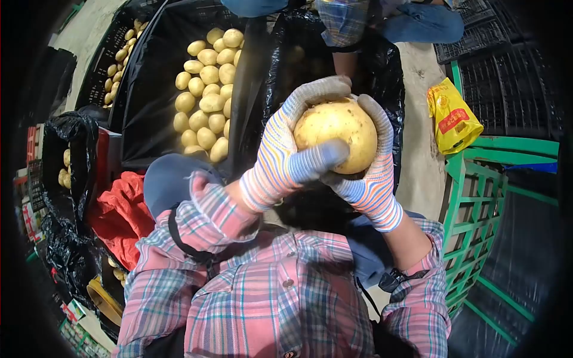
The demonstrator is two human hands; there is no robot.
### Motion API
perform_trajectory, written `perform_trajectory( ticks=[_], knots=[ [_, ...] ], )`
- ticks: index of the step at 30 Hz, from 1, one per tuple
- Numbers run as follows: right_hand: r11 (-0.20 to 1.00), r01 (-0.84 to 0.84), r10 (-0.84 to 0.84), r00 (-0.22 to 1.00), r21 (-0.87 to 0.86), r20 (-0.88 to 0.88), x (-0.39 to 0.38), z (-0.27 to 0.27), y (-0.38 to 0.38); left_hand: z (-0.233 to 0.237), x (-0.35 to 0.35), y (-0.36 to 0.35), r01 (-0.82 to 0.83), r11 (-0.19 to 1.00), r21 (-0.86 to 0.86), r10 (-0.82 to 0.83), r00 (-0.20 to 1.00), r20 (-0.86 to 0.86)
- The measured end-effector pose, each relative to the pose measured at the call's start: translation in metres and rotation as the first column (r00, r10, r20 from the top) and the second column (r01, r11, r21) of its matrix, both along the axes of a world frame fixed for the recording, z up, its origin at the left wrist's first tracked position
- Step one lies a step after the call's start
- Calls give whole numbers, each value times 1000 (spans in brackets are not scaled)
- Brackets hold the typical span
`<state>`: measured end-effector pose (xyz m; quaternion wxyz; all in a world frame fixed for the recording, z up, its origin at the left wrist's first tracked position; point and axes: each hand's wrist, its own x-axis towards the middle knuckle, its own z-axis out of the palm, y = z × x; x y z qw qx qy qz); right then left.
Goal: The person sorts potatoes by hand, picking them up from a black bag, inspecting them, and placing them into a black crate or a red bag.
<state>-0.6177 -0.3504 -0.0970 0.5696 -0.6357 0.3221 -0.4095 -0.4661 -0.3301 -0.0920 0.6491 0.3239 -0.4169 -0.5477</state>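
Note:
A large yellow potato (337, 128) with small brown specks is held up in front of my chest, over a black-lined crate. My left hand (277, 149), in a striped knit glove, wraps its left side, with the thumb across the front and fingers over the top. The potato's right side and underside rest against my right hand (379, 173), gloved the same way, its fingers curled up along it. To the left, many potatoes (209, 104) lie in a crate lined with black plastic (149, 107).
More potatoes (116, 74) fill a crate at far left. Red cloth (122, 215) lies beside my left knee. A yellow bag (453, 116) and a green crate (471, 227) stand at right. Another person's sleeve (343, 24) reaches in at the top.

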Motion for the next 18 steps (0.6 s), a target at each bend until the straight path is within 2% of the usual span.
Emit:
perform_trajectory(
  ticks=[2, 4, 5, 6, 7, 8, 9, 11, 12, 13, 14, 16, 18],
  knots=[
    [960, 8, -53, 987, -280, -154, 1, -3, 0, -2, 0, -2, -37, 999, -4, 37, 999, -1],
    [938, -7, -28, 995, -346, -95, 3, -14, -5, 5, 1, -4, 12, 989, 150, 39, 943, -331],
    [913, -15, 1, 999, -409, -35, 4, -18, -7, 5, 2, -5, 5, 989, 150, 46, 941, -336],
    [872, -31, -5, 997, -488, -73, 1, -18, -10, 5, 3, -7, 53, 978, 204, 36, 912, -409],
    [871, -41, 3, 997, -490, -78, 1, -17, -11, 5, 4, -8, 104, 962, 252, 31, 877, -479],
    [881, -90, 102, 995, -464, 2, 2, -15, -12, 5, 4, -10, 0, 976, 217, 51, 972, -229],
    [910, -81, 108, 993, -407, 43, -1, -16, -9, 3, 4, -9, -3, 977, 214, 54, 971, -232],
    [933, -69, 106, 991, -354, 86, -5, -17, -9, 1, 3, -5, 64, 985, 162, 21, 879, -477],
    [899, -24, 40, 999, -437, 28, -7, -17, -12, 3, -2, -4, 53, 995, 87, -18, 930, -366],
    [856, 14, -31, 999, -517, -23, -6, -18, -15, -9, 1, 0, 164, 983, -76, -176, 965, -195],
    [777, -24, -22, 998, -628, -65, -3, -10, -19, 0, -1, 4, 140, 990, -25, -142, 969, -203],
    [776, -22, -29, 997, -630, -71, -4, -17, -15, 7, -1, 6, 111, 993, 29, -102, 972, -212],
    [752, -41, -40, 993, -658, -107, -3, -17, -15, 2, 4, 0, 221, 962, 157, -126, 876, -465]
  ],
)
